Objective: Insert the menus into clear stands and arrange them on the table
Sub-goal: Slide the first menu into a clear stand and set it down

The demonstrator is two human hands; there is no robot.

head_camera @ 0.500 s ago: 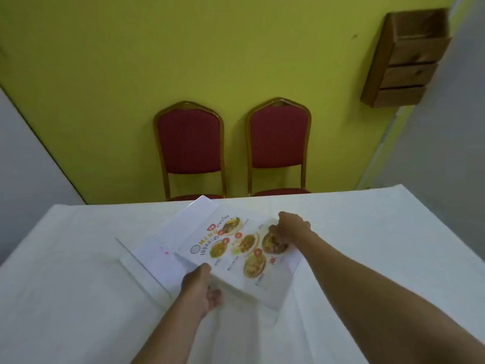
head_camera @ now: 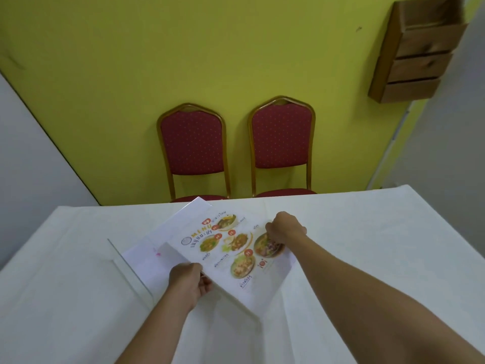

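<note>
gripping the menu at opposite edges: left hand pinches its near-left corner, right hand its far-right edge. menu lies partly over the clear stand on the white worktop.

Head camera looks forward and down, close over the table.

Yellow wall, two red chairs, wooden wall rack

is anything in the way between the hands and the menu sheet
Nothing visible. The left hand already pinches the near edge of the menu, and the right hand grips its far right side. The clear stand lies just left on the table.
</note>
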